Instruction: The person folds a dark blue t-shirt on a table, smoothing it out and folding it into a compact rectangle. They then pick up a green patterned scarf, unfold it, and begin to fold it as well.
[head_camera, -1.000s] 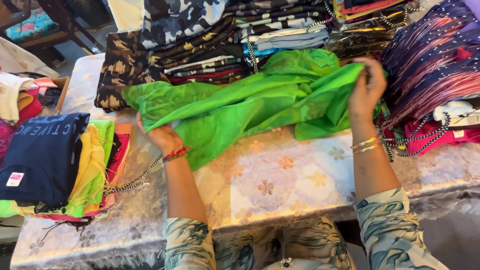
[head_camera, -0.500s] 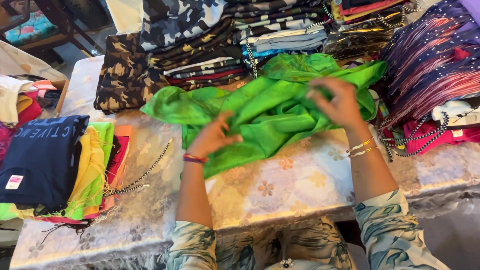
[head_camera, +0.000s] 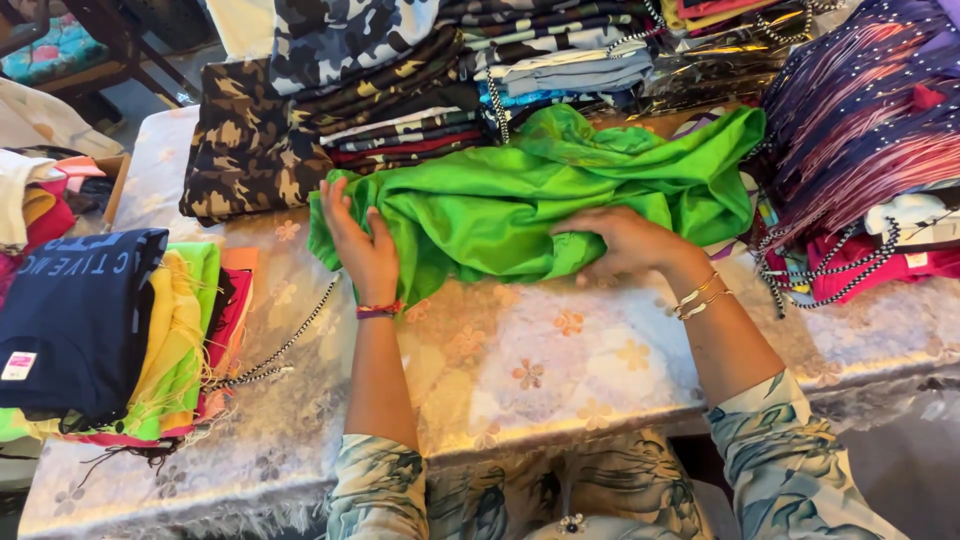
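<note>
Left hand (head_camera: 362, 243) spread flat, fingers open, pressing the nine-o'clock end of one bright green garment (head_camera: 520, 200) to pin it against the worktop (head_camera: 560, 350), right hand (head_camera: 625, 243) closed on a bunched fold near the middle, apparently to draw the cloth over itself. One green garment only, lying mid-worktop, ringed by a camouflage stack (head_camera: 250, 150) at eleven o'clock, a folded shirt pile (head_camera: 90, 320) at nine and a purple striped heap (head_camera: 860, 130) at two.
</note>
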